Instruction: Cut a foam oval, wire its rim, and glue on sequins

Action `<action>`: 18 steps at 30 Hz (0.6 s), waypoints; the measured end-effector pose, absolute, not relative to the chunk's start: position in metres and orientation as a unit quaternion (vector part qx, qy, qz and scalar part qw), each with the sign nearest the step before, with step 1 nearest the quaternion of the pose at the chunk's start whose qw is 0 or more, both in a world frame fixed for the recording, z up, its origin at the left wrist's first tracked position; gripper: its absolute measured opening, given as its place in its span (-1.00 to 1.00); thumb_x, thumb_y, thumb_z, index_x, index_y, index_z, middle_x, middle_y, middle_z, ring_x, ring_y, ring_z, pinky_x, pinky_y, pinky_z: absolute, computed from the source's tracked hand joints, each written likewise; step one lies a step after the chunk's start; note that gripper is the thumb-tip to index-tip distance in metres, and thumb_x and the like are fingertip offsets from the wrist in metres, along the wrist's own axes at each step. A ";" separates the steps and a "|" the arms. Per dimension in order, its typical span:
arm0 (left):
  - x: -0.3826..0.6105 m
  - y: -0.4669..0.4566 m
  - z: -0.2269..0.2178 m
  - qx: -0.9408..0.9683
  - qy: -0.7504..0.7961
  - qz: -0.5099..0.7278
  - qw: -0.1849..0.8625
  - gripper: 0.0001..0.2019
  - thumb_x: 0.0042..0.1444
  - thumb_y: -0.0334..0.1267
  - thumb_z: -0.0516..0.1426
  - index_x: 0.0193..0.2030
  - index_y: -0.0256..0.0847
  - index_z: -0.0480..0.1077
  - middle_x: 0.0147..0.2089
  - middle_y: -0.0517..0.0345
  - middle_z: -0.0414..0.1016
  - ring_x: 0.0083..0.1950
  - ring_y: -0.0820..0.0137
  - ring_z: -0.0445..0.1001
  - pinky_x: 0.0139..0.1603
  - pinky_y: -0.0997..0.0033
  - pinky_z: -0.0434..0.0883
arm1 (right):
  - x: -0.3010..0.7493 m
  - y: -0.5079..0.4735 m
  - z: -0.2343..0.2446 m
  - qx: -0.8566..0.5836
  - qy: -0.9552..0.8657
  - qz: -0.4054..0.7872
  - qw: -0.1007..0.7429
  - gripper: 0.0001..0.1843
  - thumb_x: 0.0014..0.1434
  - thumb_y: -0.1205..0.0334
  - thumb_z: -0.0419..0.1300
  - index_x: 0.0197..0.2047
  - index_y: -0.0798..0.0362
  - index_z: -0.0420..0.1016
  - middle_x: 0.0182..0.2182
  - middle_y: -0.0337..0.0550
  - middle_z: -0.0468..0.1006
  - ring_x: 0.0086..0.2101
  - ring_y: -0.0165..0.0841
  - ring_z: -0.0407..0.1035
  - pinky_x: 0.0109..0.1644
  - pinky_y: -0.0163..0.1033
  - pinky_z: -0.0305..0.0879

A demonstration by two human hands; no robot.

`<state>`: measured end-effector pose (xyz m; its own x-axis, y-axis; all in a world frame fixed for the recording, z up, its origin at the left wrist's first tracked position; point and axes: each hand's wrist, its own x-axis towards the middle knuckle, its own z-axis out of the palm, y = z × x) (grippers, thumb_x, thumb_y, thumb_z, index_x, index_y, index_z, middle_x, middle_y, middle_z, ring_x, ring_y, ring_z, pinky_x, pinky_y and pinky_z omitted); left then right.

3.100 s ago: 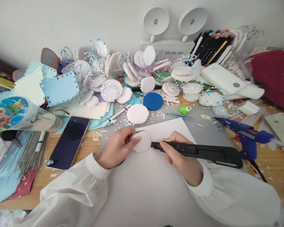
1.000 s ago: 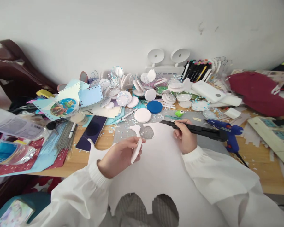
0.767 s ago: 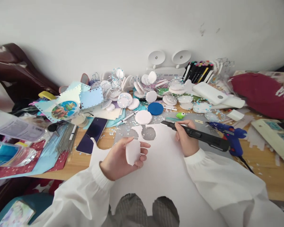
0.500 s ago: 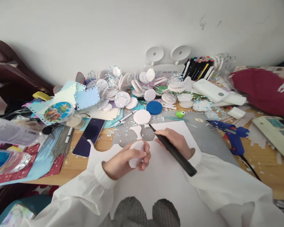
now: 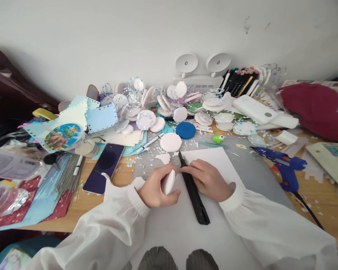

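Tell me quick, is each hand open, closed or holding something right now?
Left hand: closed on a white disc.
Right hand: fingers on the black cutter; whether gripping it cannot be told.

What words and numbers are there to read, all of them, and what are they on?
None clear enough to quote.
Lamp box: a dark row of letters, too blurred.
Plastic packaging: small print, too blurred.
Cap: a white mark at the picture's edge; I can't tell if it's letters.
Knife and held disc: no words I can make out.
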<state>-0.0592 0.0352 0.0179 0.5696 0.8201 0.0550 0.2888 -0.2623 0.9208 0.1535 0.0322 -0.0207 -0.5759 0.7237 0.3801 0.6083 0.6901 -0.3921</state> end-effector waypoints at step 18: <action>-0.060 0.039 0.004 0.679 0.424 0.277 0.532 -0.59 -0.14 -0.23 0.26 -0.17 -0.17 0.18 -0.43 0.34 0.09 -0.46 0.52 0.08 -0.47 0.51 0.07 | 0.159 0.029 -0.010 -0.452 -0.803 0.224 0.319 -0.76 0.13 0.41 0.08 -0.10 0.04 0.34 -0.35 -0.16 0.32 -0.32 -0.30 0.24 -0.25 -0.17 0.23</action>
